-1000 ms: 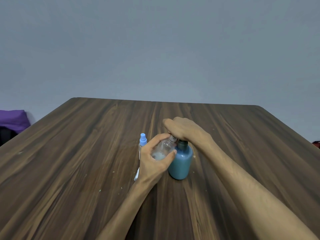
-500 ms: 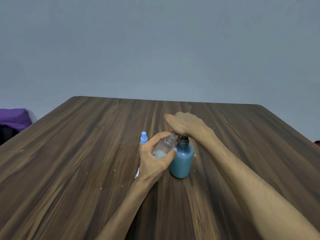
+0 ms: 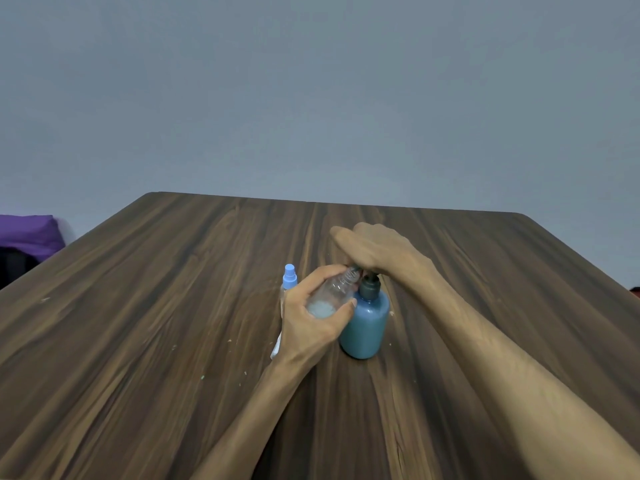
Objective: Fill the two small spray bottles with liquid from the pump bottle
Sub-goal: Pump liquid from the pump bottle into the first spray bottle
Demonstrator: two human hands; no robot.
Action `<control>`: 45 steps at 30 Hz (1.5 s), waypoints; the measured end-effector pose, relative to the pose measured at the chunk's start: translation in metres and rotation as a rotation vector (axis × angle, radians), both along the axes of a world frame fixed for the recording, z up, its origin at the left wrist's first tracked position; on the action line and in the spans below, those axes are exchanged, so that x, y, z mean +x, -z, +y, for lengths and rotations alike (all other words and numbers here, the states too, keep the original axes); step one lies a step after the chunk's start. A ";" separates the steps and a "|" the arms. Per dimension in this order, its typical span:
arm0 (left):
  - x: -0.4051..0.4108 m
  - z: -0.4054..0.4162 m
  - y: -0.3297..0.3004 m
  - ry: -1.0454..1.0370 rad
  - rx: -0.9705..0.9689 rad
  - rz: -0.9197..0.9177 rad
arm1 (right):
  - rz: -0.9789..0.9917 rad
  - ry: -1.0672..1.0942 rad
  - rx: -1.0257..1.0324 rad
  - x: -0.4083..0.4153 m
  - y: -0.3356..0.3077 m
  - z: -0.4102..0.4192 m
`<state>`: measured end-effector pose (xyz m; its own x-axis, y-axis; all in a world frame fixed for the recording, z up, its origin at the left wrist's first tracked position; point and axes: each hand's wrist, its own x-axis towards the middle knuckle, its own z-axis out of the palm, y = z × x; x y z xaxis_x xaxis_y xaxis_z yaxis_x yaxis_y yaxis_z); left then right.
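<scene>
Gripping a clear small spray bottle (image 3: pixel 329 299) tilted toward the pump, the left hand (image 3: pixel 311 323) curls fingers and thumb round it; whitish liquid sits in its lower end, much as a second ago, so filling has some way to go. Just beside it the blue pump bottle (image 3: pixel 365 327) stands on the table (image 3: pixel 138 341). Above, the right hand (image 3: pixel 374 251) covers the pump head, which has risen slightly; whether its fingers curl underneath cannot be told. Beyond stands the blue-capped second spray bottle (image 3: pixel 289 280).

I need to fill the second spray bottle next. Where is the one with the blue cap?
In the head view, the blue-capped spray bottle stands on the table just left of centre, behind the left hand.
</scene>
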<state>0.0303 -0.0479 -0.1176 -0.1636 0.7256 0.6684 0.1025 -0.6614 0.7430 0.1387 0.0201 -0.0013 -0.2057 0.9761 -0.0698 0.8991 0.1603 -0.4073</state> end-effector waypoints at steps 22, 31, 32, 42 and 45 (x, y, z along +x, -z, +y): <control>0.000 0.001 0.005 0.027 -0.017 -0.027 | 0.019 0.002 -0.001 0.000 0.004 -0.006; 0.000 0.002 0.005 0.043 -0.016 -0.041 | 0.025 0.009 0.030 0.000 0.003 -0.002; 0.000 0.003 0.006 0.049 -0.016 -0.044 | 0.035 0.009 0.030 0.000 0.003 -0.001; 0.000 0.005 0.005 0.044 -0.010 -0.029 | 0.002 -0.004 -0.008 -0.001 0.004 -0.005; -0.001 0.003 0.006 0.025 -0.007 -0.032 | 0.019 -0.004 0.020 0.001 0.004 -0.003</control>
